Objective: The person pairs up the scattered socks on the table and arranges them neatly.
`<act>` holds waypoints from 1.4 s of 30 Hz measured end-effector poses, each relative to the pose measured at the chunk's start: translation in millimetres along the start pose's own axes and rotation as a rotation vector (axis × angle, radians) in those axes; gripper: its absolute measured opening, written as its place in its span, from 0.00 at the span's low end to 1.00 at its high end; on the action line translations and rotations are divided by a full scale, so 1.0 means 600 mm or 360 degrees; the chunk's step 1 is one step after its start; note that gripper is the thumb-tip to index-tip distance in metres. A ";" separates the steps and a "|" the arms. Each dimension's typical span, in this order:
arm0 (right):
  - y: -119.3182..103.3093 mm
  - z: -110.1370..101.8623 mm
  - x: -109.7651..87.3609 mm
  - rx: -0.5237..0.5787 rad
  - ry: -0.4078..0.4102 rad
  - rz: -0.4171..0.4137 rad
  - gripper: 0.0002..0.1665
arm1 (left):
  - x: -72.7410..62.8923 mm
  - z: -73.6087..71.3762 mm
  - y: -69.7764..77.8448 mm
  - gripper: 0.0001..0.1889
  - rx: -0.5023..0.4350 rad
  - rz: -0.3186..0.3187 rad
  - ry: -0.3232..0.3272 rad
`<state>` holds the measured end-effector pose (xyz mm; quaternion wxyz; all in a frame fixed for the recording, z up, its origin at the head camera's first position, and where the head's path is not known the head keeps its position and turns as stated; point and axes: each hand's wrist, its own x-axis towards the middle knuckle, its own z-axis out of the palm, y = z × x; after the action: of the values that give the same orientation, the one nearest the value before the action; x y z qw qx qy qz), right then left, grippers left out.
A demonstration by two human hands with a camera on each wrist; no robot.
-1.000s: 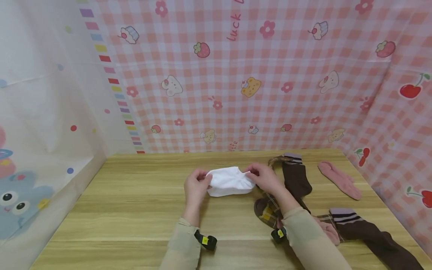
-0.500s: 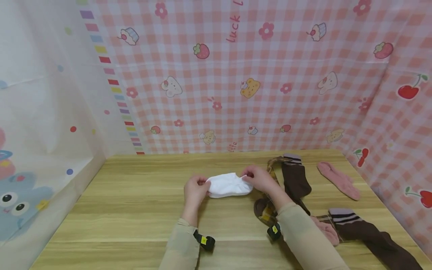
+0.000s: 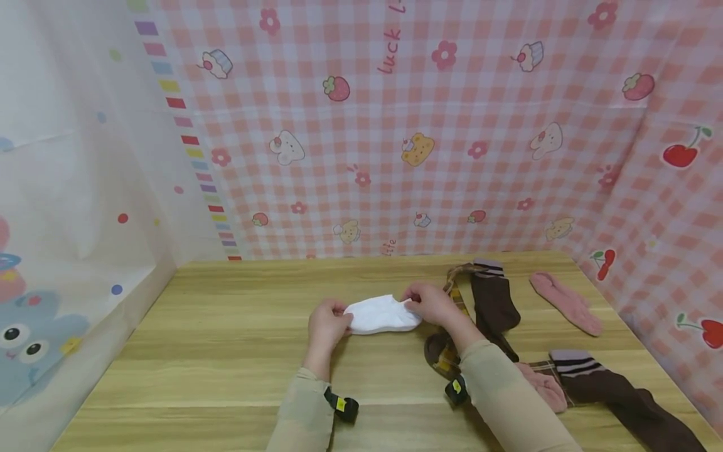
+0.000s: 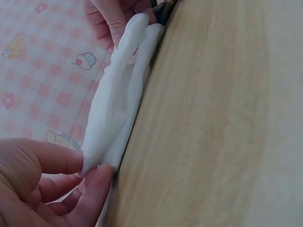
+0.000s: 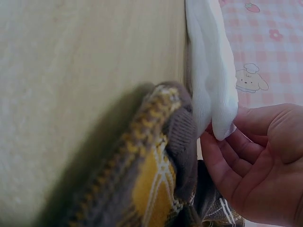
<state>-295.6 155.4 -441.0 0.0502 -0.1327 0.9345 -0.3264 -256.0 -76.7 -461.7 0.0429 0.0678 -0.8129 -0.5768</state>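
Observation:
A pair of white low-cut socks (image 3: 381, 315), one layered on the other, is stretched sideways low over the wooden table. My left hand (image 3: 326, 329) pinches their left end between thumb and fingers. At the opposite end, my right hand (image 3: 435, 309) pinches the socks by the upper corner. Two white layers with a gap between them show in the left wrist view, where the thumb and fingers of the left hand (image 4: 52, 189) grip the near end. The right wrist view has the right hand's fingers (image 5: 227, 161) curled at the socks' end.
Right of the white socks lie a brown-and-yellow plaid sock (image 3: 443, 356) and a dark brown sock (image 3: 494, 301) with a striped cuff. Farther right is a pink sock (image 3: 567, 304). Another pink sock (image 3: 545, 386) and a long brown sock (image 3: 632, 398) lie nearer the front.
Both hands have lowered the white socks toward the table and slightly nearer me. The right hand has shifted a little left, and the socks lie flatter.

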 end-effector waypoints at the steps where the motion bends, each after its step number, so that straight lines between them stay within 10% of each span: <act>1: -0.002 0.000 -0.001 -0.0008 0.0001 0.0001 0.04 | 0.000 0.000 0.000 0.07 0.0027 0.0009 0.0000; 18: -0.025 -0.029 -0.033 -0.0218 0.0047 -0.0172 0.16 | -0.011 -0.015 0.037 0.12 0.0626 0.0367 0.0196; 42: -0.033 -0.024 -0.078 -0.0442 0.0133 -0.0755 0.12 | -0.039 -0.013 0.065 0.14 0.1310 0.1129 -0.0278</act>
<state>-248.7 162.1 -416.9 -0.0850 -0.3397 0.9144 -0.2031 -234.1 -67.8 -422.3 0.1369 -0.2473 -0.9449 -0.1649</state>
